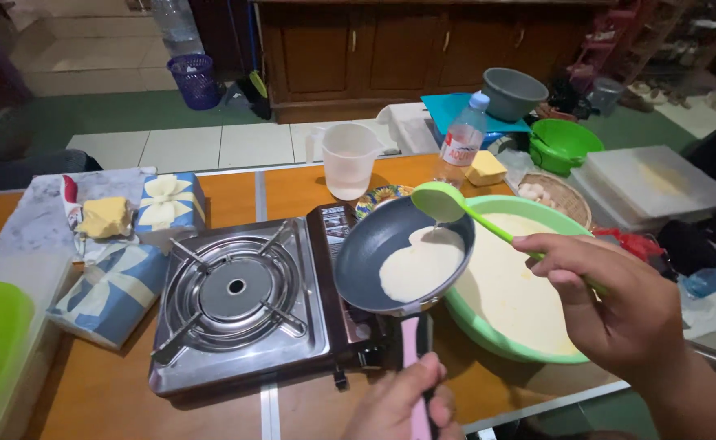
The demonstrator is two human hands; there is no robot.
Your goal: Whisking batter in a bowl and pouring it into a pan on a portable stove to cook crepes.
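My left hand (398, 399) fingers grip the small dark frying pan (403, 253) by its pink handle beside the stove, my right hand (610, 301) fingers pinch the green ladle (443, 202), and some pale batter (420, 262) is poured, not yet spread.

Counted on and about the table: one frying pan (398, 253), one green ladle (447, 204), one gas stove (240, 305), two butter blocks (103, 217), one measuring jug (348, 159), one water bottle (464, 134), two wrapped packets (113, 289).
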